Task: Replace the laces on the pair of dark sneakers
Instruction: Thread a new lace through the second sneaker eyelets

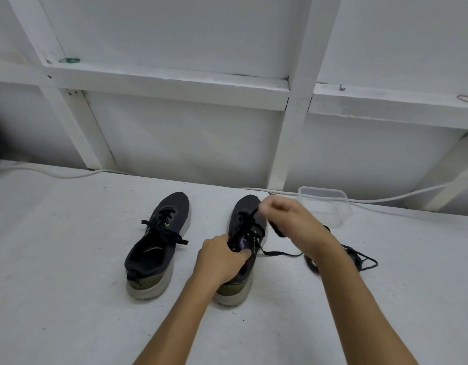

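We work on the right sneaker, which stands on the white surface with its toe pointing away from us; the left sneaker stands just beside it, apart, with its own lace still threaded and loosely tied. Our left hand grips the right sneaker at the tongue and collar, with the thumb curled over the purple mark, so the shoe cannot slide. Our right hand is closed, and it seems to pinch the black lace above the upper eyelets. The hand is blurred, so we cannot see the fingertips exactly. One end of this lace runs out from the side of the shoe over the surface to the right. More black cord lies behind our right forearm, partly hidden, and we cannot tell whether it is a new lace or an old one.

We judge that the sneaker is light and that its upper is soft, so it will fold if we press on the mesh. The firm collar or the heel is the better place to hold. The lace is thin, limp and a little slippery. It is best to take it near the eyelet or at the stiff tip, and to pull it straight along the eyelet row.
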A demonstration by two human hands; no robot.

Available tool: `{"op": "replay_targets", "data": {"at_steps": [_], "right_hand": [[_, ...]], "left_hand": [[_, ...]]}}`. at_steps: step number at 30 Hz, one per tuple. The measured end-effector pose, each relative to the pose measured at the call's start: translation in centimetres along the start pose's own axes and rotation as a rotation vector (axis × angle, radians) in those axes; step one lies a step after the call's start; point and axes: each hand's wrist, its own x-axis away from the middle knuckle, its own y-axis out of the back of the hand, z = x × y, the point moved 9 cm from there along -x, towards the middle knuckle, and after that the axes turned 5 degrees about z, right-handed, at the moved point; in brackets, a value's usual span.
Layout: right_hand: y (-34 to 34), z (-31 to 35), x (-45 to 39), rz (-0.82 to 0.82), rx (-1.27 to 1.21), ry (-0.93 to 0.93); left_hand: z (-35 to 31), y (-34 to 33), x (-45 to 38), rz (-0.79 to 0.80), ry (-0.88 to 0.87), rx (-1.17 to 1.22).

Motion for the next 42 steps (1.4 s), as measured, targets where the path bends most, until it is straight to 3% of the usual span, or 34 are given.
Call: {"op": "replay_targets", "data": {"at_steps": [2, 3, 8, 12, 14, 17, 20, 29, 31, 35, 38, 42], "right_hand": [[1.2, 0.2, 0.2, -0.064, -0.264, 0.037], [1.5, -0.3, 0.2, -0.093, -0.255, 0.014], [1.9, -3.9, 0.8, -0.184, 0.514, -0.289], [-0.2, -5.5, 0.8, 0.097, 0.745, -0.378], [-1.3, -4.3, 0.8, 0.140, 0.585, -0.262], [0.0, -0.5, 0.8, -0.068, 0.044, 0.002], [2.5, 1.0, 0.9, -0.241, -0.437, 0.114], [4.3, 1.4, 0.9, -0.420, -0.536, 0.205], [4.2, 1.7, 0.6, -0.403, -0.483, 0.215], [2.6, 3.0, -0.1, -0.275, -0.107, 0.205], [1.6, 3.5, -0.7, -0.203, 0.012, 0.192], [2.4, 1.6, -1.0, -0.293, 0.221, 0.119]], "left_hand": [[0.0, -0.1, -0.1, 0.001, 0.005, 0.000], [0.0, -0.1, -0.1, -0.002, 0.008, -0.001], [0.1, -0.1, -0.4, 0.000, 0.018, -0.012], [-0.1, -0.1, -0.2, 0.006, 0.012, -0.022], [0.0, 0.0, -0.3, 0.011, 0.014, -0.018], [0.0, -0.1, -0.4, 0.030, 0.019, -0.012], [0.1, -0.2, -0.4, 0.038, 0.020, -0.010], [0.0, -0.2, -0.4, 0.020, 0.057, -0.024], [0.1, -0.2, -0.5, 0.019, 0.065, -0.027], [0.1, -0.1, -1.0, 0.031, 0.061, -0.038], [-1.7, 1.5, -1.5, -0.099, -0.038, -0.077], [-3.0, 4.9, -2.4, -0.313, -0.120, 0.047]]}}
